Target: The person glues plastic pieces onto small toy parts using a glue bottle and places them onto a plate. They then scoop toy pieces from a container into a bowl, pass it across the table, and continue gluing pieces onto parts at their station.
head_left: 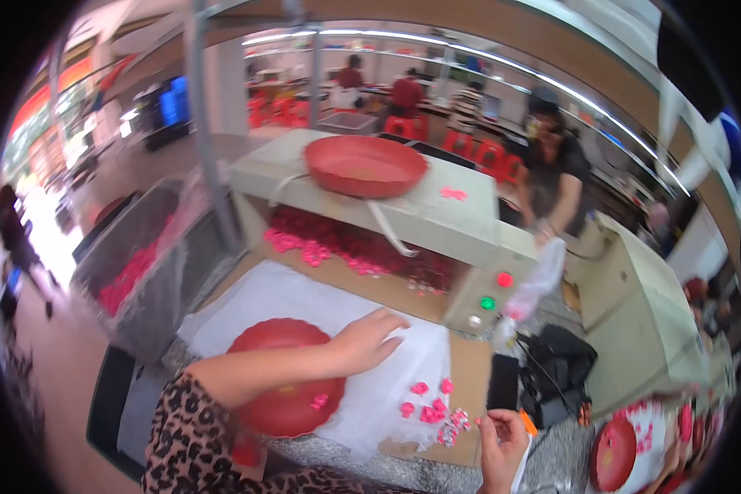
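Left hand (366, 340) over white sheet (391, 379), fingers loosely spread, forearm (263, 373) part-hiding red tray (267, 412); right hand (502, 443), fingers bunched, hold unclear

Far workers (406, 92) blurred, red tray (281, 336) partly hidden by left forearm (263, 372)

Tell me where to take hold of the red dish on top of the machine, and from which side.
I'd grip the red dish by its raised, scalloped rim at the left and right, coming from the near side. It sits upright, wide and shallow, its near edge close to the front edge of the machine. Mind the pink pieces just to its right.
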Action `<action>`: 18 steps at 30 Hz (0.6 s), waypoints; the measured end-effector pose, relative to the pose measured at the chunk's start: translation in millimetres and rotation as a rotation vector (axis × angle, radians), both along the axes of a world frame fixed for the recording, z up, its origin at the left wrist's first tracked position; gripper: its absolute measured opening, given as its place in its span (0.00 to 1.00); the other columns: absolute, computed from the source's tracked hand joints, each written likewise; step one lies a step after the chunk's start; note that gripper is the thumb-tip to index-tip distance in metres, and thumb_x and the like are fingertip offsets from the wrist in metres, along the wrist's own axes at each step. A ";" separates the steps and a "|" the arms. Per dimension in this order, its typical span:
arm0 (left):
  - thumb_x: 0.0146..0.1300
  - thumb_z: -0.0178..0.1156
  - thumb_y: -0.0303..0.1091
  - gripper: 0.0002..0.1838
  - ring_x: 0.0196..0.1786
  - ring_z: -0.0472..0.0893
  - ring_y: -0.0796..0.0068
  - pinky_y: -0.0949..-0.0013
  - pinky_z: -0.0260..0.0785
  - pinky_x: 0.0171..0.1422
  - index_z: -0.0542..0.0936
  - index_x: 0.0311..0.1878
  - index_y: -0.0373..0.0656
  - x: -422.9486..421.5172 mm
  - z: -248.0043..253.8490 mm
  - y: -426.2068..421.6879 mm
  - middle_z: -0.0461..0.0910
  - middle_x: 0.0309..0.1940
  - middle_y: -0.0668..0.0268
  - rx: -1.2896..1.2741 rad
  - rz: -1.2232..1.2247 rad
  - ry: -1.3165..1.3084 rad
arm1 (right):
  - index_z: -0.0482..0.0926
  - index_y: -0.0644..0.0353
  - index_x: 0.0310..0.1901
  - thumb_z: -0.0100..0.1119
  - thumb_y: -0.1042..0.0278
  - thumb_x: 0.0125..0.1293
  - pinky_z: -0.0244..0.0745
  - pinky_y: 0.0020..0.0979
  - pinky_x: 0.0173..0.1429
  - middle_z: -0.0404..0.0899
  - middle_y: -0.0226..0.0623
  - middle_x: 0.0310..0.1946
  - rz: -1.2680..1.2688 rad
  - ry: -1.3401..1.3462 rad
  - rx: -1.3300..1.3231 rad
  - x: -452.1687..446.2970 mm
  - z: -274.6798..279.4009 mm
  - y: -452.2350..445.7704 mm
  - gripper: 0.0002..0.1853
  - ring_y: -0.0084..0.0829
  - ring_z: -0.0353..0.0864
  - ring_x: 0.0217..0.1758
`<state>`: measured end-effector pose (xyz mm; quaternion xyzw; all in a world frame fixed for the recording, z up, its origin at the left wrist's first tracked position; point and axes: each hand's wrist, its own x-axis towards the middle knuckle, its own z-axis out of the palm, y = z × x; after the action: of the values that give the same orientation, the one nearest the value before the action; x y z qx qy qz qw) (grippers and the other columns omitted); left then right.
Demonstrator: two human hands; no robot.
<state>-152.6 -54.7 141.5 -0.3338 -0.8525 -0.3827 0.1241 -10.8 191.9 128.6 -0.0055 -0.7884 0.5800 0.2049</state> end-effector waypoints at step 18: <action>0.48 0.53 0.36 0.16 0.37 0.75 0.50 0.55 0.68 0.43 0.73 0.36 0.33 52.7 3.8 -485.8 0.75 0.33 0.48 -0.459 1.310 -0.531 | 0.62 0.68 0.52 0.45 0.43 0.58 0.61 0.19 0.13 0.69 0.40 0.35 -0.103 -0.318 0.047 -290.5 150.3 -132.7 0.33 0.21 0.69 0.17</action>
<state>-99.8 -540.5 145.3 0.3292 -0.9367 -0.1105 0.0439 -301.3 59.2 278.9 -0.1326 -0.8230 0.5419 0.1070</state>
